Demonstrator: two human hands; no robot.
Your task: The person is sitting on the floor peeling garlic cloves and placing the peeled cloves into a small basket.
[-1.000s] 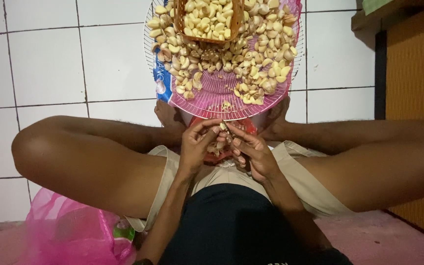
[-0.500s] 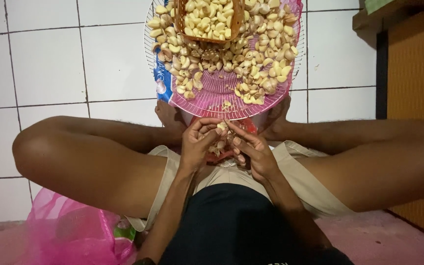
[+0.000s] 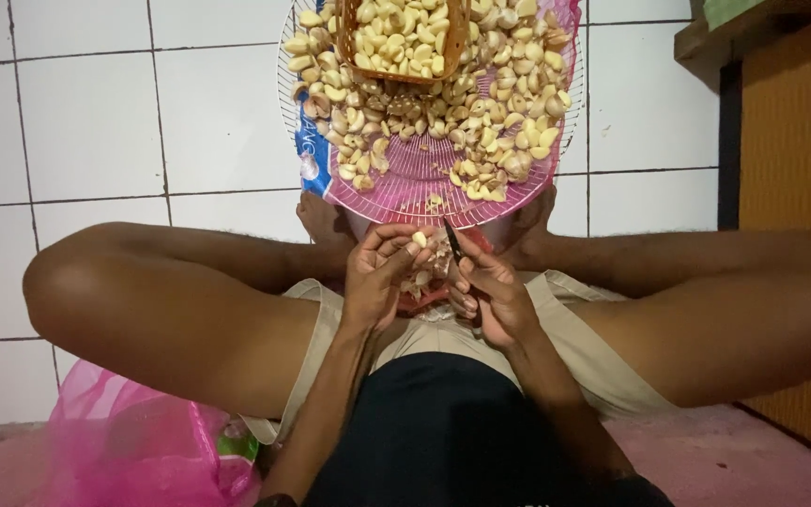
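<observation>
Head view, looking down over crossed legs on a white tiled floor (image 3: 96, 122).

At centre: left hand (image 3: 379, 282) pinching a single garlic clove (image 3: 419, 239) between thumb and fingertips, closed firmly around it. Right hand (image 3: 492, 293) wrapped shut on a small dark-bladed knife (image 3: 451, 242), tip pointing toward twelve o'clock and just beside the clove. Whether blade and clove are touching: cannot tell. Between and under the two hands, a small heap of papery skins and loose cloves over a red container (image 3: 424, 293), mostly hidden.

At twelve o'clock: round pink wire tray (image 3: 415, 183) spread with unpeeled cloves, thickest along its far half, barer toward the near rim. On its far edge, an orange basket (image 3: 404, 38) holding pale peeled cloves. Blue wrapper (image 3: 312, 155) tucked under the tray at its nine o'clock side.

At seven o'clock: crumpled pink plastic bag (image 3: 133, 446) on the floor beside the left knee. At two to four o'clock: brown wooden cabinet (image 3: 795, 188) along the wall.

Step in hand, as a judgement: peeling one clove, with knife tip poised at its end to lift the skin. Far from finished, judging by the many cloves on the tray against the modest pile in the basket. Next move calling for a shallow nick and a gentle pull along the clove, blade angled away from the left thumb, grip kept tight on so small and slippery a piece.
</observation>
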